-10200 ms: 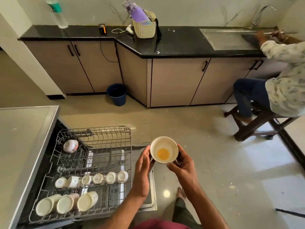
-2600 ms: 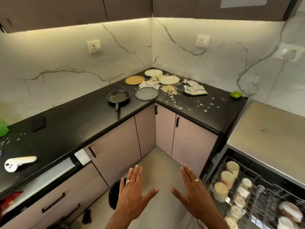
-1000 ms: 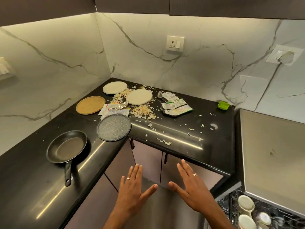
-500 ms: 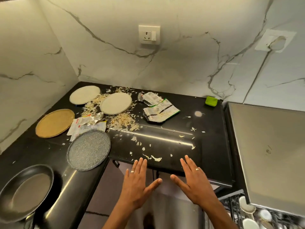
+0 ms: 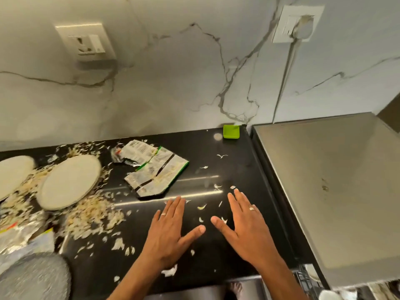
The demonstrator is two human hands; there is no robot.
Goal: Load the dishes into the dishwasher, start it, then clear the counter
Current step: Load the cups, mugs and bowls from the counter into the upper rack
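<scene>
Hands are hovering flat over the black bench (image 5: 216, 265): left hand (image 5: 171, 232) and right hand (image 5: 244, 226), fingers straight, holding nothing. White plates (image 5: 69, 182) are lying left among scattered flakes (image 5: 91, 219); torn green packets (image 5: 155, 174) are lying ahead, dishwasher (image 5: 329, 191) standing right.

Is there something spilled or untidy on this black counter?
Yes. Pale flakes lie spilled around the white plate, and a torn, empty packet lies flat beside it. Loose bits are scattered near both hands.
</scene>
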